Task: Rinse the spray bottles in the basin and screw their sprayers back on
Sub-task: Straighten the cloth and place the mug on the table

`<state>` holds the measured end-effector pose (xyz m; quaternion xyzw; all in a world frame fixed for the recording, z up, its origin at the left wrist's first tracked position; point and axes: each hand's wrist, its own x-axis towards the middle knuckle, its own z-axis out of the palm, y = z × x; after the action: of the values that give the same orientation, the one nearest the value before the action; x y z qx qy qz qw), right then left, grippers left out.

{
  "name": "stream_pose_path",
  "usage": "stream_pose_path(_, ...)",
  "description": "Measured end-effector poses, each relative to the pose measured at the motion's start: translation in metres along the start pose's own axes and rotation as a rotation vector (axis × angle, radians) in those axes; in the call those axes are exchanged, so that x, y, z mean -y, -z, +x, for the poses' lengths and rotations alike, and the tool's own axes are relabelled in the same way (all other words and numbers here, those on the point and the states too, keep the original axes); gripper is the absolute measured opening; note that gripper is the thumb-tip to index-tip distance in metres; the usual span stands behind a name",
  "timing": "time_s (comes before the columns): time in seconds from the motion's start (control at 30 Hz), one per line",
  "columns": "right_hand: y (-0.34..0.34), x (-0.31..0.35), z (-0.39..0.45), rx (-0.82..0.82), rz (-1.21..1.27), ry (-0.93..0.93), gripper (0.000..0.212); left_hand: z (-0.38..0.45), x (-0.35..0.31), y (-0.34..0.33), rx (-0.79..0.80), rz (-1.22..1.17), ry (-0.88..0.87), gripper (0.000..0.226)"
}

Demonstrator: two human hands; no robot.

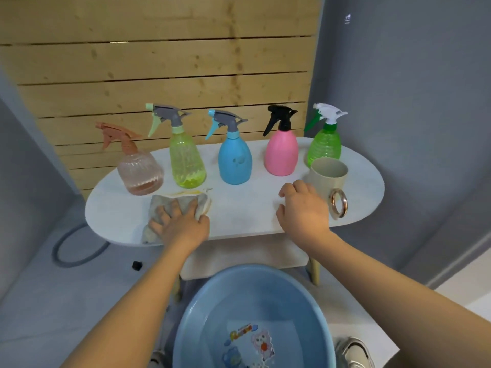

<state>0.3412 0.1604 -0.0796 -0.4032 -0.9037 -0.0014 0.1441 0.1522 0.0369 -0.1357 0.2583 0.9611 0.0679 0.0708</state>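
Several spray bottles stand in a row on the white oval table (366, 187), all with sprayers on: a clear peach one (140, 171), a yellow-green one (186, 162), a blue one (235, 162), a pink one (282, 154) and a ribbed green one (324, 144). The blue basin (202, 314) sits on the floor below the table's front edge, holding water. My left hand (182, 223) lies flat on a grey cloth (164, 205) at the table's front left. My right hand (303, 207) rests on the tabletop with loosely bent fingers, holding nothing, just left of a beige mug (328, 173).
The mug has a gold ring handle (338, 203) facing me. A grey hose loop (77, 248) and a small black cap (136, 265) lie on the floor at left. A wooden slat wall stands behind the table. A shoe (354, 351) shows at bottom right.
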Motion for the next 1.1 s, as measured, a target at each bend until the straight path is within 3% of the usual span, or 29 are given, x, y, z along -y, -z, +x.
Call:
stream_pose_path(0.23, -0.001, -0.043, 0.000, -0.223, 0.082, -0.203, 0.038, -0.028, -0.065, -0.017, 0.006, 0.024, -0.162, 0.060)
stream_pose_path(0.4, 0.004, -0.077, 0.001, -0.078, 0.120, -0.386, 0.041, -0.034, -0.090, -0.020, 0.029, 0.027, -0.191, 0.060)
stream_pose_path(0.6, 0.008, -0.111, 0.009, -0.016, 0.074, -0.353, 0.024, -0.036, -0.113, -0.023, 0.059, 0.018, -0.221, 0.061)
stream_pose_path(1.1, -0.009, -0.144, 0.036, 0.020, 0.378, -0.316, 0.059, -0.031, -0.148, -0.031, 0.059, 0.012, -0.490, 0.057)
